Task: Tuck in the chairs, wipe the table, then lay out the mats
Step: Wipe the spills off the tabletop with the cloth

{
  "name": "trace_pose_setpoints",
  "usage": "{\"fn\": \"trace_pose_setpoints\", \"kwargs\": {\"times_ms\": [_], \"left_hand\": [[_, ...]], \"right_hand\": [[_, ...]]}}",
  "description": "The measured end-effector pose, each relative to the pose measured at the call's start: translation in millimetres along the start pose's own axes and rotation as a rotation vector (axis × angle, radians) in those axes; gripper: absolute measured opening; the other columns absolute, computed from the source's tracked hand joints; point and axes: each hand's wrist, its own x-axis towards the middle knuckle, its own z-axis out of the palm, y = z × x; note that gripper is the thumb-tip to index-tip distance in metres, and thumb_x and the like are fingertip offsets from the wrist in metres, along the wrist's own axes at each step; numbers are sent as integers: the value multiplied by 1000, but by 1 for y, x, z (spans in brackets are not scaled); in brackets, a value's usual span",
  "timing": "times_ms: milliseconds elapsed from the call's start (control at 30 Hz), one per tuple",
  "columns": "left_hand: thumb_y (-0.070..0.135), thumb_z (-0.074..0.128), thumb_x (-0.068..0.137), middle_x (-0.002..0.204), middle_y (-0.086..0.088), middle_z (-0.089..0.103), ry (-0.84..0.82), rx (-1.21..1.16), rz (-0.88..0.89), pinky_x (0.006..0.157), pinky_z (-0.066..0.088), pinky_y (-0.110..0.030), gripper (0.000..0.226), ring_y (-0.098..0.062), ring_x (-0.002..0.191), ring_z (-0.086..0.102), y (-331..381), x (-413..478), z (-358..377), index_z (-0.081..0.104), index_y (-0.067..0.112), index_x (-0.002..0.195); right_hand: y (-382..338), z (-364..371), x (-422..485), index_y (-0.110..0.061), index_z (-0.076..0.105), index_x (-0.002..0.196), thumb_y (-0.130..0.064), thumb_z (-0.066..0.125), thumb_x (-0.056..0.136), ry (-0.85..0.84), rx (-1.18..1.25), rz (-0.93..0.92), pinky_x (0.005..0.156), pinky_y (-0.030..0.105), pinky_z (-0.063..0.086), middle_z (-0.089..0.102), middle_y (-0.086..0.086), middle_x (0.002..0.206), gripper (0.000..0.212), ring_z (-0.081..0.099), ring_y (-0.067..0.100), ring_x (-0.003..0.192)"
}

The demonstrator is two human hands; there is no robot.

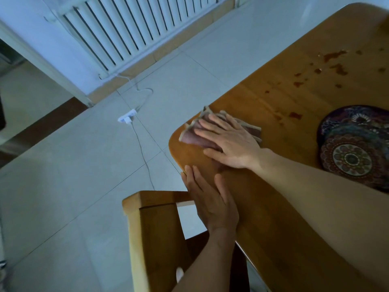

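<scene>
The cloth [212,131] lies folded at the tabletop [273,106] corner under the right hand [229,142], which presses it flat with fingers spread, gripping nothing; it looks soft, light and likely to bunch, so a flat palm on its middle suits it better than a pinch. The left hand [212,199] rests open on the edge by the chair [151,228]; the wood looks smooth, red stains [334,60] lie further in, the round mats [353,148] sit stacked beside them, and beyond are pale floor tiles, a radiator [130,28] and a power strip [127,118].

Bare table [294,106] between cloth [190,137] and stacked mats [353,148]
</scene>
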Motion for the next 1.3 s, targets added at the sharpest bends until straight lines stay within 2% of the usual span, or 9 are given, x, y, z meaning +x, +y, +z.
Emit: {"fn": "trace_pose_setpoints", "kwargs": {"times_ms": [167, 333, 467, 567, 667, 800, 933, 1067, 1300], "left_hand": [[46, 22, 98, 162, 2, 11, 8, -31, 9, 95, -2, 7, 66, -9, 149, 5, -1, 1, -1, 17, 13, 155], [50, 18, 96, 163, 2, 9, -12, 0, 12, 109, 14, -19, 69, -13, 150, 4, -4, 3, 1, 17, 12, 154], [51, 15, 98, 162, 3, 10, -15, 4, -2, 113, 23, -30, 67, -14, 150, 6, -1, 3, 1, 18, 14, 154], [52, 13, 96, 162, 5, 10, -21, 12, -32, 112, 30, -38, 68, -16, 150, 10, 1, 2, 0, 16, 18, 155], [51, 14, 98, 163, 5, 10, -25, 32, -30, 111, 28, -36, 65, -17, 150, 9, 2, 1, 0, 16, 19, 155], [51, 15, 97, 163, 4, 8, -42, 54, -21, 112, 26, -36, 67, -17, 150, 6, 1, 1, 0, 15, 17, 155], [48, 17, 98, 163, 3, 9, -43, 75, -35, 112, 28, -35, 65, -17, 150, 7, 3, 1, 1, 15, 18, 155], [36, 25, 102, 163, 3, 8, -41, 121, -26, 111, 17, -26, 57, -16, 150, 3, 1, 3, 4, 15, 17, 155], [24, 26, 105, 163, 1, 6, -8, 96, 8, 105, -11, -3, 54, -12, 150, -3, -2, 3, 5, 11, 12, 155]], "right_hand": [[-8, 0, -57, -35, 34, 149, -35, 35, 98, 15, 189, -124, 122, 38, -5, 18, -14, 160, 51, -4, 4, 149], [-17, -10, -123, -36, 51, 137, -29, 38, 95, -28, 381, -20, 122, 33, 1, 32, -19, 154, 45, 6, -4, 146], [-35, -32, -142, -29, 71, 113, -29, 46, 80, 38, 956, 455, 112, 30, 30, 61, -9, 130, 42, 46, 1, 128], [-35, -57, -152, -21, 78, 95, -24, 50, 75, 144, 1583, 655, 78, 24, 53, 74, 6, 97, 34, 68, 16, 92], [-24, -74, -169, -22, 71, 114, -16, 47, 88, 235, 1911, 690, 80, 29, 55, 71, 10, 112, 36, 70, 20, 101], [-25, -56, -194, -47, 48, 129, -11, 44, 96, 351, 1207, 803, 104, 28, 39, 50, -17, 139, 49, 47, -11, 122], [-49, -9, -190, -31, 31, 150, -54, 28, 96, -48, 68, 534, 120, 47, 14, 21, 3, 161, 59, 10, 22, 150], [-38, -2, -125, -22, 33, 150, -58, 22, 94, -17, -32, 581, 117, 54, 21, 28, 13, 158, 67, 18, 33, 147], [-37, -3, -8, -21, 22, 154, -52, 21, 100, -13, -69, 416, 119, 53, 10, 13, 10, 163, 62, 6, 32, 150]]}}
